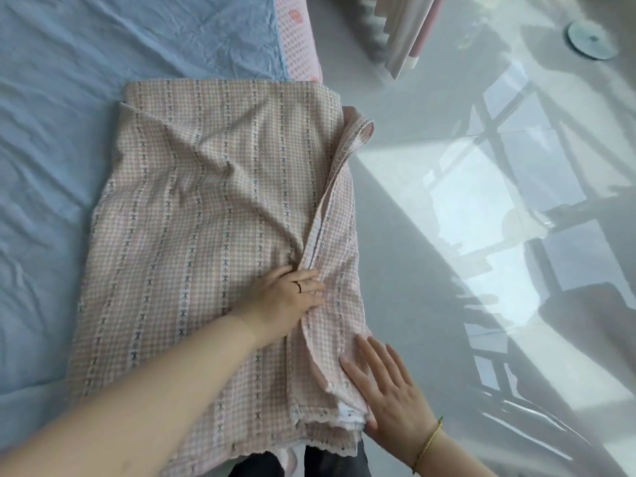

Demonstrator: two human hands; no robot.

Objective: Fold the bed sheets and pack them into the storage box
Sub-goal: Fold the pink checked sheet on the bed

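I see a blue bed cover (51, 132) filling the left and a glossy grey floor (447, 166) on the right. The pink checked sheet (206, 201) lies folded on the bed's right edge, with a flap turned over along its right side. My left hand (285, 299) rests flat against that flap, fingers straight. My right hand (389, 390) presses the near corner, fingers spread.

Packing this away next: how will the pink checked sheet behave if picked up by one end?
Probably floppy: the checked sheet creases and droops off the bed. Its stacked layers, pressed by the right hand, look loose and may slide apart. Likely light, being thin.
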